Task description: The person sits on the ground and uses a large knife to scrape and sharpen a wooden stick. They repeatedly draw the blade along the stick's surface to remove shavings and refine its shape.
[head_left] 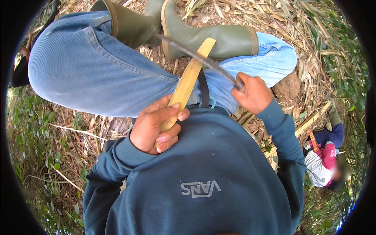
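Yellow wood in a flat strip (188, 82) slants above the lap of blue jeans (125, 62), its long axis running away and rightward — far end over a green boot (237, 41), near end clamped in the left hand (156, 124). The right hand (252, 93) grips a long dark blade (221, 70) — crossing the strip, pointing away and leftward.

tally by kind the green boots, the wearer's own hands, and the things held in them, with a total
Green boots: 2
Wearer's hands: 2
Long thin blade, in the right hand: 1
Flat yellow strip, in the left hand: 1
Total: 6
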{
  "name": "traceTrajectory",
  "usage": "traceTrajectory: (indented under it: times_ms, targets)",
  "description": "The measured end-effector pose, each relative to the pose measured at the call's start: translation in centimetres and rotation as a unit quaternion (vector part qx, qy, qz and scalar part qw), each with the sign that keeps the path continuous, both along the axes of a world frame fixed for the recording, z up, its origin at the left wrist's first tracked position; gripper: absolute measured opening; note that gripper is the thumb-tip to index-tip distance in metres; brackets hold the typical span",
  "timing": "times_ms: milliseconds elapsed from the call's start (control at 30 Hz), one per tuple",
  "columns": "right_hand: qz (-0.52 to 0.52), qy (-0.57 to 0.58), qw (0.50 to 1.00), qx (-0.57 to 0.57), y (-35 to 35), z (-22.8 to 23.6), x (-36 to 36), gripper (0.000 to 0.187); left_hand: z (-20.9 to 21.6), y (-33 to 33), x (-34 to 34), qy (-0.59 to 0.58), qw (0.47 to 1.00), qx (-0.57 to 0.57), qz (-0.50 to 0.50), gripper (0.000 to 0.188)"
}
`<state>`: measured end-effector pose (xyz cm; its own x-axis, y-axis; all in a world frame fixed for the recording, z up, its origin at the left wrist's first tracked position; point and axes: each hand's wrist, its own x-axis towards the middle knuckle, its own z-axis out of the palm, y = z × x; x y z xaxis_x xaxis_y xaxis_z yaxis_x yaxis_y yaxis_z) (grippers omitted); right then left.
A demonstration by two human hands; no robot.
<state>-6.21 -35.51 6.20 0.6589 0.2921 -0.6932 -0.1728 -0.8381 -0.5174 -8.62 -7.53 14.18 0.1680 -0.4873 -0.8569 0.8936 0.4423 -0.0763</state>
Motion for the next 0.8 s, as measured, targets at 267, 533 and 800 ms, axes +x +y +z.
traceTrajectory:
  times_ms: [267, 533, 800]
  targets:
    - [-0.049, -0.012, 0.997, 0.059, 0.6, -0.4, -1.9, 0.021, -0.4, -0.2, -0.7, 0.025, 0.999, -0.006, 0.035, 0.021]
    - [-0.058, -0.022, 0.996, 0.060, 0.5, -0.5, -2.5, 0.020, -0.9, -0.4, -1.0, 0.037, 0.998, -0.008, 0.052, 0.026]
    - [-0.054, -0.036, 0.995, 0.073, 0.3, -0.1, -2.6, 0.022, -0.9, -0.4, -1.0, 0.050, 0.996, -0.004, 0.074, 0.031]
